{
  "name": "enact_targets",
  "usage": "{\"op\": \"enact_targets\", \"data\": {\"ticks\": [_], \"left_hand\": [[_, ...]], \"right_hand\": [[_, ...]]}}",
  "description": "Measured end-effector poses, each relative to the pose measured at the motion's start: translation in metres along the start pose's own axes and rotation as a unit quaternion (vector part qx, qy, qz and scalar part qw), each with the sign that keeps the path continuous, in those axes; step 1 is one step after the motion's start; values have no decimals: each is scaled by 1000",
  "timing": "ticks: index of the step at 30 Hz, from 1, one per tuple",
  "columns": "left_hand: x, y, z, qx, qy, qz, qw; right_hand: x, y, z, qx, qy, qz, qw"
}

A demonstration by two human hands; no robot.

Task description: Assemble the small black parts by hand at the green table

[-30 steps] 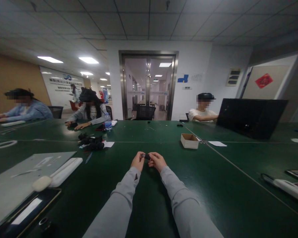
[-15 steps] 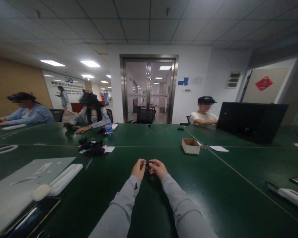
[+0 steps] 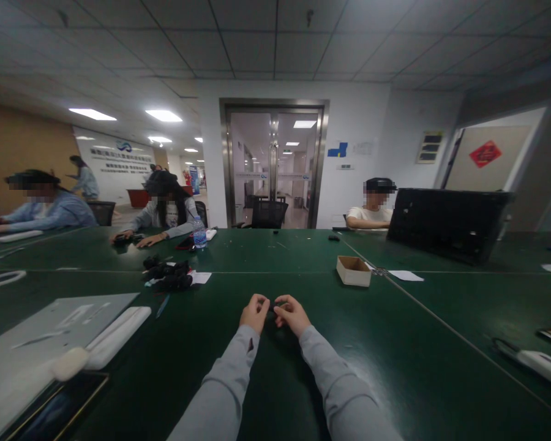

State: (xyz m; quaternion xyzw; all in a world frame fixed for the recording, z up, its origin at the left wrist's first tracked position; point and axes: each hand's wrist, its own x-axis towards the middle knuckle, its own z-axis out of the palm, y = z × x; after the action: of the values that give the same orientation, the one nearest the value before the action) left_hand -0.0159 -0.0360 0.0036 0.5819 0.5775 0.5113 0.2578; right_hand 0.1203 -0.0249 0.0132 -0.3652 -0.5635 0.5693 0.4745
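Over the middle of the green table (image 3: 275, 386), my left hand (image 3: 255, 313) and my right hand (image 3: 293, 315) face each other with fingertips almost meeting. Between them sits a small dark object (image 3: 272, 306) that looks like a USB stick. Thumb and fingers of my left hand pinch its left end, and those of my right hand close on its right end. Most of it is covered by the fingertips, so its details cannot be made out. Both forearms wear light grey sleeves.
Ahead to the right stands an open cardboard box (image 3: 353, 271). A bundle of black items (image 3: 169, 274) lies ahead to the left. Nearer left are a grey board (image 3: 80, 324), a white case (image 3: 122, 334) and a phone (image 3: 57, 407). Several people sit across the table; a black monitor (image 3: 447, 223) stands right.
The light end of the small object, visible earlier, is now covered or turned away. My hands stay nearly in place. A co-worker across on the left has shifted a hand slightly left.
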Motion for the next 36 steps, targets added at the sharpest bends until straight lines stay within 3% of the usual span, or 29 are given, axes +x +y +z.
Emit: {"op": "enact_targets", "data": {"ticks": [20,36], "left_hand": [[9,-18,7,0,-29,15,999],[-1,-3,1,20,-31,25,999]], "right_hand": [[4,4,-1,-8,7,9,1000],[2,5,0,-17,9,11,1000]]}}
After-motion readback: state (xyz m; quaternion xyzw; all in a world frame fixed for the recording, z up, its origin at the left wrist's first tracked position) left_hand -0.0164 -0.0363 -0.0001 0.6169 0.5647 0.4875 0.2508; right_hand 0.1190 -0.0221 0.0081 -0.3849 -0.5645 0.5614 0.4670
